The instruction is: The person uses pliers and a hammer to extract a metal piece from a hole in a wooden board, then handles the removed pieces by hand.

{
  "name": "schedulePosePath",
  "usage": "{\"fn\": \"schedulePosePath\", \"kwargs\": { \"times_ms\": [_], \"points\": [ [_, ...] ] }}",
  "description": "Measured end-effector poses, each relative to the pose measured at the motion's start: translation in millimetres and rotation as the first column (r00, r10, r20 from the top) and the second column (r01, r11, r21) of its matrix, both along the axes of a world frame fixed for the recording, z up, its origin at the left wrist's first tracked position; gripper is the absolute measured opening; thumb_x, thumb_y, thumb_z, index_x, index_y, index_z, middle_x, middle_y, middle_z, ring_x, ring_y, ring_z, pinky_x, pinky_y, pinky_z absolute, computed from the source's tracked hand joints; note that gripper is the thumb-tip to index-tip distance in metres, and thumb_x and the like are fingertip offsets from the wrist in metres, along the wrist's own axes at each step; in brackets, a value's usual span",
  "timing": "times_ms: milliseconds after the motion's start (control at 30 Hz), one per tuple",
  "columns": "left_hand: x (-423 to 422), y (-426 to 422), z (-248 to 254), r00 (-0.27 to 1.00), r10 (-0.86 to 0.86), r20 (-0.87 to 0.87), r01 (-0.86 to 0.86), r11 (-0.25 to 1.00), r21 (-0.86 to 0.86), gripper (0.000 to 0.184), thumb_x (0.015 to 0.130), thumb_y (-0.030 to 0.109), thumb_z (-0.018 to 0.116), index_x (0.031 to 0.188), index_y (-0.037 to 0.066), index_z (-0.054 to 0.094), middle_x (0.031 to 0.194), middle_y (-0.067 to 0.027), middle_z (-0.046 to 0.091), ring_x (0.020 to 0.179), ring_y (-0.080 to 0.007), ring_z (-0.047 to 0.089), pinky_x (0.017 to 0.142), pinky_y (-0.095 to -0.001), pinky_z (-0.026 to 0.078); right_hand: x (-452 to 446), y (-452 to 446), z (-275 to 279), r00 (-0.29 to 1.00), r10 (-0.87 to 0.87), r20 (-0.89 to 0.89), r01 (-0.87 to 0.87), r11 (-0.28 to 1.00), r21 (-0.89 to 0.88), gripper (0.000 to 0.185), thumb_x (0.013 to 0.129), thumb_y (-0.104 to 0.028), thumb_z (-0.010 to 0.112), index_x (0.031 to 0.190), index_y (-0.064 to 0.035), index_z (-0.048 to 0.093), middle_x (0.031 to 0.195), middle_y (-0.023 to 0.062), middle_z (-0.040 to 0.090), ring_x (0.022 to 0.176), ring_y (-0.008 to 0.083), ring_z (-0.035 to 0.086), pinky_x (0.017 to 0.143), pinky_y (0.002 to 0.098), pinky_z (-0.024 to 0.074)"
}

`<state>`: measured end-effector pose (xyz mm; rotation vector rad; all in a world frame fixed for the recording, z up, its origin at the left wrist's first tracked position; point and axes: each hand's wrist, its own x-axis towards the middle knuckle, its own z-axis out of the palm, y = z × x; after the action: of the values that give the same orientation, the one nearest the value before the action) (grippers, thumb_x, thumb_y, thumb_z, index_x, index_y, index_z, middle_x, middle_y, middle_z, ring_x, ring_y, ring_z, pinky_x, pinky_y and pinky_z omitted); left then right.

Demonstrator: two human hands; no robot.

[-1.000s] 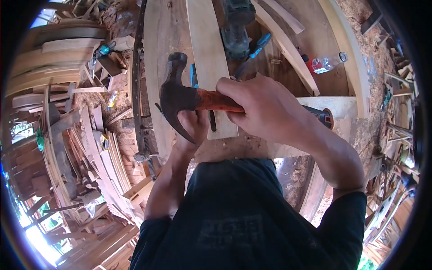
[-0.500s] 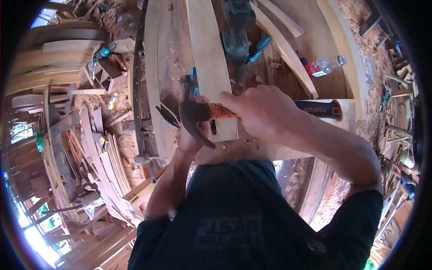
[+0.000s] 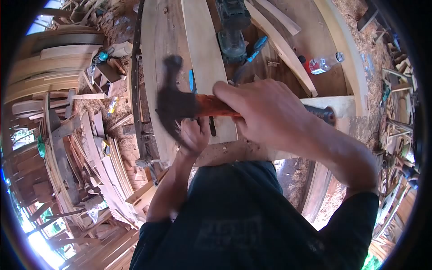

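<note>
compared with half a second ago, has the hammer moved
Yes, the hammer has shifted left in the view against the pale board.

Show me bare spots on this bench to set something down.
Bare patches: beyond the bottle, between the short strip and the wide curved border; and a smaller one between the bottle and the pale crosspiece. It is crowded around the power tool, with the blue-handled tool and long curved strip nearby, and around the hammer.

Claw hammer (image 3: 209,105): dark head blurred, orange-and-black handle, crosswise above pale plank (image 3: 206,58), plank lying flat.
</note>
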<state>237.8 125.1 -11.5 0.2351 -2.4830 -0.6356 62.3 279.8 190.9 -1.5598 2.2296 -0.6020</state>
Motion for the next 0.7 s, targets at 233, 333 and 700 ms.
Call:
{"fn": "schedulePosePath", "kwargs": {
  "times_ms": [233, 333, 700],
  "points": [
    [-10, 8, 43, 0.983, -0.139, 0.122, 0.088, 0.933, 0.349, 0.017, 0.092, 0.002, 0.055, 0.108, -0.005, 0.06, 0.104, -0.0273, 0.063, 0.098, -0.0473, 0.061, 0.083, -0.0491, 0.048, 6, -2, -21, 0.998, 0.063, 0.003, -0.063, 0.994, 0.086, 0.029, 0.08, -0.007, 0.068, 0.105, -0.0103, 0.053, 0.073, 0.0138, 0.065, 0.073, 0.0373, 0.068, 0.061, 0.0489, 0.0517],
    [-14, 8, 30, 0.998, -0.039, 0.047, 0.03, 0.984, 0.177, 0.016, 0.093, 0.004, 0.057, 0.108, -0.003, 0.06, 0.106, -0.0258, 0.064, 0.097, -0.0428, 0.062, 0.084, -0.0455, 0.049, 3, -7, 0, 0.995, 0.06, -0.081, -0.051, 0.993, 0.109, 0.031, 0.08, -0.007, 0.068, 0.108, -0.01, 0.053, 0.076, 0.0149, 0.066, 0.074, 0.0378, 0.069, 0.062, 0.0492, 0.0523],
    [-11, 14, 28, 0.996, -0.082, 0.035, 0.077, 0.989, 0.13, 0.011, 0.096, 0.006, 0.056, 0.1, -0.004, 0.059, 0.089, -0.0194, 0.066, 0.072, -0.0393, 0.063, 0.059, -0.0496, 0.045, 6, 10, -6, 0.999, -0.029, -0.04, 0.028, 1.0, -0.012, 0.032, 0.086, -0.009, 0.065, 0.116, -0.0077, 0.056, 0.081, 0.0199, 0.067, 0.079, 0.0402, 0.069, 0.066, 0.0504, 0.052]
  ]
}}
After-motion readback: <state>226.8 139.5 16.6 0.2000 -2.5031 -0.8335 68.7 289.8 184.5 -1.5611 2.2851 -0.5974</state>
